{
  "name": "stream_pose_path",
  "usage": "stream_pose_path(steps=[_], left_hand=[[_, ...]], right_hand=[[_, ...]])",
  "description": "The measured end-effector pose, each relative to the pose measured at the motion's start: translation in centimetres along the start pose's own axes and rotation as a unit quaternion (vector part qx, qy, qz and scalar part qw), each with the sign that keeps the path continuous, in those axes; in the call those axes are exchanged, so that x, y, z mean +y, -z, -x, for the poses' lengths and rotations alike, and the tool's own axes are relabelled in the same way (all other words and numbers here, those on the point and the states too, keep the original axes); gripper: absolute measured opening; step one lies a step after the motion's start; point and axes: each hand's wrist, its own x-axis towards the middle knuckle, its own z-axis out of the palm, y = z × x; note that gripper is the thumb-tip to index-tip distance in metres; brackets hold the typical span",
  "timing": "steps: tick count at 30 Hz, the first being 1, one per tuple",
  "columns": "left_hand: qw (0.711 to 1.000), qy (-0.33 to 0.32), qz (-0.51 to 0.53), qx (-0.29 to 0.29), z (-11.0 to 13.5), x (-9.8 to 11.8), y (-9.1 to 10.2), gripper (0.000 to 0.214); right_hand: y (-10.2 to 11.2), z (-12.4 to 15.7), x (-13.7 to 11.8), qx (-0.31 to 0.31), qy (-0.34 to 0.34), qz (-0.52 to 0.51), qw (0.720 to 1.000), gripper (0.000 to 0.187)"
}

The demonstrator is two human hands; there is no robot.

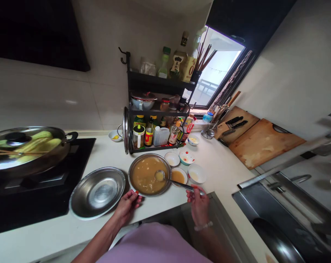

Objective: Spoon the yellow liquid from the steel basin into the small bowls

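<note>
A steel bowl (138, 162) of brown soup stands on the white counter. My left hand (126, 206) grips its near rim, thumb on the edge. My right hand (198, 204) is closed round the handle of a metal ladle (165, 178). The ladle's cup is full of soup and hovers over the bowl's right side. Right beside it sits a small bowl (179, 175) holding brown soup. An empty steel bowl (97, 192) lies to the left of the soup bowl.
Several small white bowls (196, 173) cluster right of the soup. A black spice rack (154, 109) with bottles stands behind. A lidded wok (25, 148) sits on the black stove at left. Cutting boards (264, 142) lean at right, above a sink (277, 219).
</note>
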Motion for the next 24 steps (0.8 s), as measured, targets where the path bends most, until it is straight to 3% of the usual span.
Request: stream_pose_path(steps=[12,17,20,24], left_hand=[[1.0,0.001,0.006,-0.003,-0.2,-0.2,0.2,0.012],[1.0,-0.001,0.001,-0.003,0.1,-0.1,0.1,0.013],[1.0,0.002,0.0,0.001,0.2,0.0,-0.1,0.013],[1.0,0.001,0.0,-0.003,0.0,0.0,0.0,0.014]], right_hand=[[3.5,-1.0,-3.4,0.072,0.044,0.019,0.996,0.04],[5.0,-1.1,-4.0,0.105,0.09,0.086,0.987,0.044],[5.4,-0.7,-3.8,0.081,0.113,0.145,0.98,0.041],[5.2,0.1,-3.2,-0.008,0.169,0.18,0.969,0.03]])
